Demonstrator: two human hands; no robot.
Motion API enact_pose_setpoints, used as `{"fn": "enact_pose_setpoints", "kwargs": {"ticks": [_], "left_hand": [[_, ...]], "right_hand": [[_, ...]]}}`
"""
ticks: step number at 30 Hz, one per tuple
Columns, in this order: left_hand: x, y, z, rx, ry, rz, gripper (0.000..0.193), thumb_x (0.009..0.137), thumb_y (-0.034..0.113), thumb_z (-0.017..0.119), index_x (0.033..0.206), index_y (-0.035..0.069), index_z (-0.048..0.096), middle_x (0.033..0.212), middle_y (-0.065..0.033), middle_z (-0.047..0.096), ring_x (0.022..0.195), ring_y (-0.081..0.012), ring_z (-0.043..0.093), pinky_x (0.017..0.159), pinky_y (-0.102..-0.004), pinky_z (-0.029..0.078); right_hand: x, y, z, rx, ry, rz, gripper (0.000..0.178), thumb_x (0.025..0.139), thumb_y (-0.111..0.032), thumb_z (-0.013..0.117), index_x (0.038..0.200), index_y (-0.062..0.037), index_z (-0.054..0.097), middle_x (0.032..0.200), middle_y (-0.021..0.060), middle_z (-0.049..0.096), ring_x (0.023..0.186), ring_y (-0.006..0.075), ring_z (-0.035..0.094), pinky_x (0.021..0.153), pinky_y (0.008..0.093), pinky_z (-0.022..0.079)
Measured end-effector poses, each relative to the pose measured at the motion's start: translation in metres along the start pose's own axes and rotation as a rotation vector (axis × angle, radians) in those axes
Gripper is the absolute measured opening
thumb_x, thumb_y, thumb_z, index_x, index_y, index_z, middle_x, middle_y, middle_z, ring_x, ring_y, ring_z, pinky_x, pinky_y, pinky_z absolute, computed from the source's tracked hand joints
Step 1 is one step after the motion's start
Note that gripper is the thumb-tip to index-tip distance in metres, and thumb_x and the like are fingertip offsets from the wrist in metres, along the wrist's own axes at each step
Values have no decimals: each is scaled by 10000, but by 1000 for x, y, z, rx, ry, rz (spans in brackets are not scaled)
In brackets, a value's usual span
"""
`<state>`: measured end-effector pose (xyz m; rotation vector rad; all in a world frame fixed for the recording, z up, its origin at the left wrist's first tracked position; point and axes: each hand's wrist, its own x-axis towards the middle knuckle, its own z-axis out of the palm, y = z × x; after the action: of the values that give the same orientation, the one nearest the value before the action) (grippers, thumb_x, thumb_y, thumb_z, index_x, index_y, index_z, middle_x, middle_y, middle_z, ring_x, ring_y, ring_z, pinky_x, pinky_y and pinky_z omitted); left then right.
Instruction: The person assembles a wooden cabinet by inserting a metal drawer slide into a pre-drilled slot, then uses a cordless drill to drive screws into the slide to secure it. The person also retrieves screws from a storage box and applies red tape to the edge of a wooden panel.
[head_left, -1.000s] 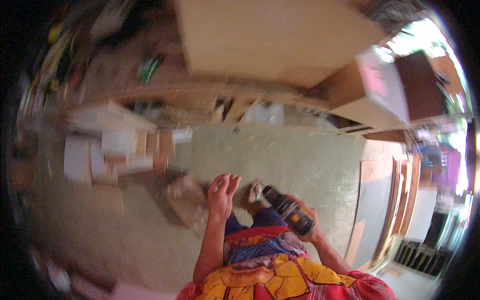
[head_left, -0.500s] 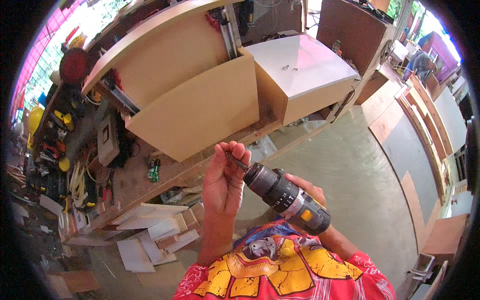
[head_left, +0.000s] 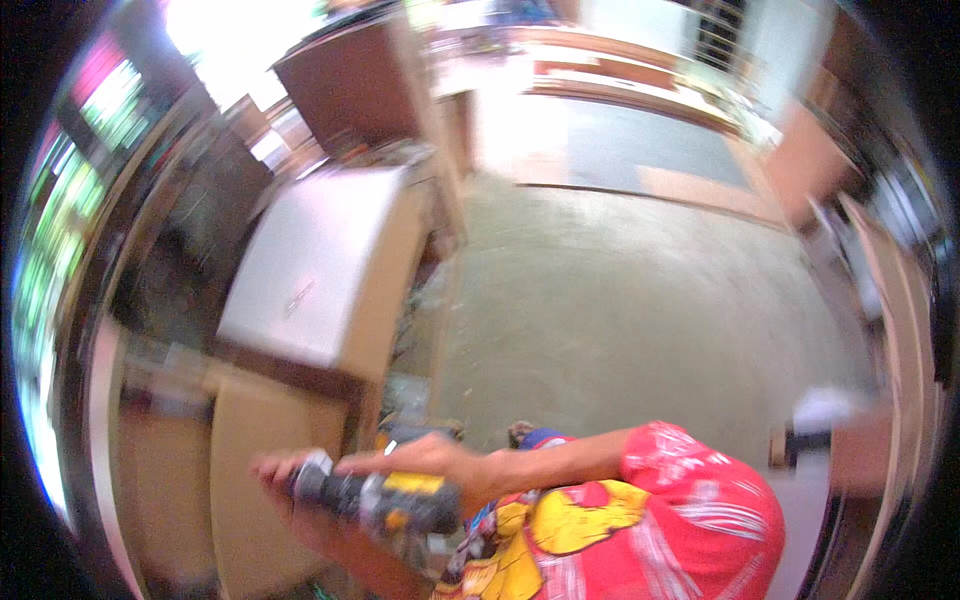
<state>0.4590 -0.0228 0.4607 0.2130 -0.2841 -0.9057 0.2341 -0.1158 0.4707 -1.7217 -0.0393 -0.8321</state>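
Observation:
A black and yellow cordless drill point(head_left: 375, 500) lies crosswise in front of my body, its chuck pointing left. My right hand point(head_left: 430, 462) is closed on it from above and behind. At the chuck end is my left hand point(head_left: 285, 478), with curled fingers smeared by motion and closed round the drill's nose. Any bit there is hidden by the fingers and blur. Under and beyond my left hand stands a tan wooden panel point(head_left: 265, 500). Farther off is a white-topped wooden cabinet point(head_left: 310, 255), with small blurred pieces point(head_left: 299, 297) on top.
Concrete floor point(head_left: 620, 300) stretches ahead and right. Flat sheets point(head_left: 650, 145) lie at the far side, with long boards point(head_left: 610, 75) behind them. A brown cabinet point(head_left: 350, 85) stands far left. Upright boards point(head_left: 895, 300) line the right edge.
My view has swung to the right, so the tan panels and white-topped cabinet now sit farther left. The drill and both hands have shifted to the lower left of the picture.

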Motion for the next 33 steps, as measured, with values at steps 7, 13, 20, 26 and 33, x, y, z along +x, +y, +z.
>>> {"fn": "enact_pose_setpoints", "kwargs": {"ticks": [7, 13, 20, 26, 33], "left_hand": [[47, -108, -28, 225, -21, -460, 189, 1103, 229, 576, 1186, 78, 653, 1046, -23, 711, 995, -149, 689, 972, -375, 583], [141, -238, -19, 70, 45, -910, 159, 1122, 325, 520, 1053, 199, 588, 795, 1, 589, 662, -139, 592, 718, -336, 585], [158, -393, 42, 441, -82, -1001, 315, 1121, 291, 502, 845, 141, 527, 697, 21, 520, 640, -116, 530, 623, -284, 485], [158, -514, 79, 463, -261, -1316, 298, 1129, 326, 507, 894, 146, 544, 729, 20, 524, 682, -115, 536, 660, -291, 506], [119, -719, 176, 636, -84, -1217, 297, 1091, 401, 568, 1085, 109, 619, 920, -35, 665, 794, -186, 647, 753, -370, 566]], "right_hand": [[-69, 4, 3, -406, 352, 96, 1024, 779, -148, 808, 1657, -136, 281, 1273, 214, 661, 1092, 426, 689, 918, 474, 544], [-47, 30, -82, -535, 600, 236, 922, 869, -128, 778, 1644, -177, 281, 1339, 199, 652, 1157, 403, 692, 966, 468, 536], [-84, 7, -153, -586, 846, 119, 984, 856, -134, 789, 1654, -161, 215, 1301, 254, 669, 1146, 473, 691, 962, 479, 546], [-126, -14, -237, -678, 977, 482, 965, 888, -141, 805, 1662, -180, 229, 1458, 212, 593, 1216, 424, 668, 1038, 469, 540], [-215, -6, -455, -634, 1029, 313, 913, 882, -120, 732, 1642, -177, 228, 1231, 250, 682, 1066, 473, 704, 881, 516, 566]]}}
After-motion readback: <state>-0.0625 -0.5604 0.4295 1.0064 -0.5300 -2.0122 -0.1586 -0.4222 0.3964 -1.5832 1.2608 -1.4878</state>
